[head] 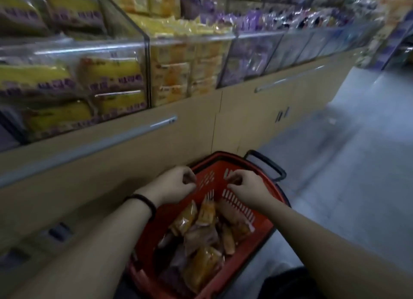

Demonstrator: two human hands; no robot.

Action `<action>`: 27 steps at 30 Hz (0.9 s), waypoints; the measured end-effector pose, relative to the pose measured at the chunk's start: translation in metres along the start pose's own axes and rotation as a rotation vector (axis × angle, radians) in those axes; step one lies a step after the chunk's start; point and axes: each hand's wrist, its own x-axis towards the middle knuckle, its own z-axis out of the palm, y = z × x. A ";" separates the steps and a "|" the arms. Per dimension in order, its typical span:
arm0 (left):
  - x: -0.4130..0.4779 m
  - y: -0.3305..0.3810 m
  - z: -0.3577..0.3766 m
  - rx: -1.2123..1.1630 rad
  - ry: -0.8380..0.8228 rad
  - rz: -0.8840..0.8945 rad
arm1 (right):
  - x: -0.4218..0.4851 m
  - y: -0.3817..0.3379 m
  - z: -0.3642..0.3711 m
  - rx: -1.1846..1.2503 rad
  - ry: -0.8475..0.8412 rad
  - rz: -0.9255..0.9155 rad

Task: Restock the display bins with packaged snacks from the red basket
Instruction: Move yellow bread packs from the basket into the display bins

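A red basket [259, 229] with a black handle stands on the floor against the cabinet. It holds several clear-wrapped snack packs [201, 231], orange and purple. Both hands hover over the far end of the basket. My left hand [176, 182], with a black band on its wrist, is above the basket's left rim. My right hand [248, 187] is above its far inner wall. The fingers of both hands are loosely curled and I see nothing in either. Clear display bins [143, 44] above hold yellow, orange and purple packs.
A beige cabinet [201, 124] with long metal handles runs under the bins. The grey floor aisle [348, 164] stretches to the right of the basket. More purple packs fill the bins farther right. The picture is blurred by motion.
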 end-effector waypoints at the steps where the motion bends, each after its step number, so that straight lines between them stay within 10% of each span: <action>1: 0.004 -0.005 0.003 0.030 -0.064 -0.030 | 0.005 0.010 0.008 -0.016 -0.037 0.062; 12: 0.036 -0.020 0.013 0.323 -0.269 -0.080 | 0.066 -0.005 0.103 -0.259 -0.544 0.281; 27: 0.047 -0.034 0.000 0.254 -0.265 -0.223 | 0.078 -0.016 0.202 -0.242 -0.550 0.303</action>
